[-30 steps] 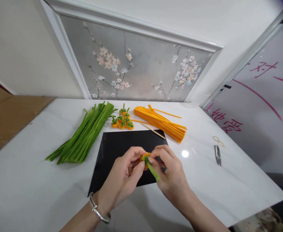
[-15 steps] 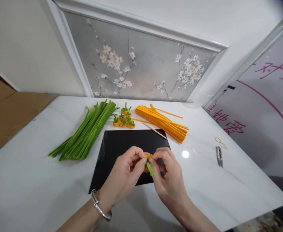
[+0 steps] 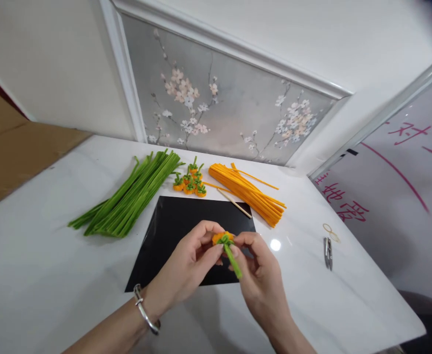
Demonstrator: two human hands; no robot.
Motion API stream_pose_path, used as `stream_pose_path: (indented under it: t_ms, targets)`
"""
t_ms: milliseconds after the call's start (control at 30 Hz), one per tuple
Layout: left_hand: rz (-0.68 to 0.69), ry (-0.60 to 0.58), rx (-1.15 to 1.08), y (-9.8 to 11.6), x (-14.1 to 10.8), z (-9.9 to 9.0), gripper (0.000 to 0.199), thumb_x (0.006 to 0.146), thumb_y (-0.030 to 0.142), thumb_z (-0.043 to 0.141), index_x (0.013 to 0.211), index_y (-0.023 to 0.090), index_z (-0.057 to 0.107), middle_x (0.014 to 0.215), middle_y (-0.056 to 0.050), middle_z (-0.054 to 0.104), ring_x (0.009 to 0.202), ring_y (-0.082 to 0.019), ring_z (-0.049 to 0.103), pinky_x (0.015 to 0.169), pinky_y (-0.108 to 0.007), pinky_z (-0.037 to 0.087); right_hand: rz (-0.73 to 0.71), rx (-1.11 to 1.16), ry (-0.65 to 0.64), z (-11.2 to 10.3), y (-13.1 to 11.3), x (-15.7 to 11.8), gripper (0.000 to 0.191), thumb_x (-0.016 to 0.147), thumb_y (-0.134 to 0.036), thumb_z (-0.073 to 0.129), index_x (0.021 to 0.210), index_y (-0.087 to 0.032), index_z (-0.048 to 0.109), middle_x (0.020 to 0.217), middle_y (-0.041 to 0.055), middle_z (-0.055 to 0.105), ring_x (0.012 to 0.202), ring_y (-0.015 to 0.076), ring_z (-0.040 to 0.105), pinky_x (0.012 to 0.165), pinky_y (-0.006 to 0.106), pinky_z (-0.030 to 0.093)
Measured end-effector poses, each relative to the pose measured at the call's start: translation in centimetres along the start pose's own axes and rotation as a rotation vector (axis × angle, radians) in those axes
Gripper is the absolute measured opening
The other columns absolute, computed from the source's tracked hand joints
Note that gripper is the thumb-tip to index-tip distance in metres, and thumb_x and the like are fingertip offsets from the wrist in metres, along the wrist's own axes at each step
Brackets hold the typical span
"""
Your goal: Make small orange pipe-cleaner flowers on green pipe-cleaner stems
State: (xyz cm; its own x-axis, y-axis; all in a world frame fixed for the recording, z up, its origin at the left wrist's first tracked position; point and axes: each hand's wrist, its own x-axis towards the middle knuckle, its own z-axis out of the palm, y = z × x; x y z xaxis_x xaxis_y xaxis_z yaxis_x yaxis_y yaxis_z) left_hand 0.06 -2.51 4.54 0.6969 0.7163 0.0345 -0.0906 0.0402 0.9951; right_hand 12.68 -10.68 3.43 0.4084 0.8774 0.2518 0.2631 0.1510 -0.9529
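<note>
Above the black mat (image 3: pixel 171 221), a small orange pipe-cleaner pumpkin (image 3: pixel 218 238) with green leaves and a long green stem is held between both hands. My left hand (image 3: pixel 191 255) pinches its left side with thumb and fingers. On the other side, my right hand (image 3: pixel 258 265) is closed, its thumb and index finger at the leaves and stem. The green stem (image 3: pixel 234 260) sticks out toward me, its end free. The finger pads and the pumpkin's underside are hidden.
Green pipe cleaners (image 3: pixel 127 201) lie at left, orange pipe cleaners (image 3: pixel 252 189) at right. Several finished small pumpkins (image 3: pixel 189 186) are grouped between them. A thin wooden stick (image 3: pixel 238 205) lies by the mat. Snips (image 3: pixel 328 253) and rubber bands (image 3: pixel 331 232) are at far right.
Both hands have turned the pumpkin, so its orange body and green leaves show more openly. The stem points further down and right. The camera view has tilted slightly.
</note>
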Motion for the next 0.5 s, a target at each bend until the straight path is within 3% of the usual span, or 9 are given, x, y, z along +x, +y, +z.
stream_pose_path:
  t_ms: [233, 500]
  targets:
    - [0.103, -0.025, 0.382, -0.6, -0.3, -0.9, 0.024, 0.091, 0.021, 0.048, 0.113, 0.024, 0.055, 0.099, -0.001, 0.064, 0.086, -0.014, 0.061, 0.073, -0.023, 0.05, 0.19, -0.189, -0.283, -2.6, -1.7, 2.2, 0.018, 0.09, -0.035, 0.053, 0.086, -0.019, 0.059, 0.074, 0.0, 0.058, 0.055, 0.0097, 0.052, 0.049, 0.02, 0.046]
    - [0.083, -0.066, 0.469, -0.2, -0.2, -1.1, 0.029, 0.088, 0.016, 0.048, 0.114, 0.023, 0.059, 0.093, 0.001, 0.067, 0.075, -0.012, 0.059, 0.064, -0.02, 0.046, -0.074, -0.472, -0.318, -2.5, -2.2, 2.9, 0.009, 0.085, -0.017, 0.054, 0.079, -0.019, 0.06, 0.073, -0.0002, 0.058, 0.06, 0.0102, 0.052, 0.05, 0.02, 0.039]
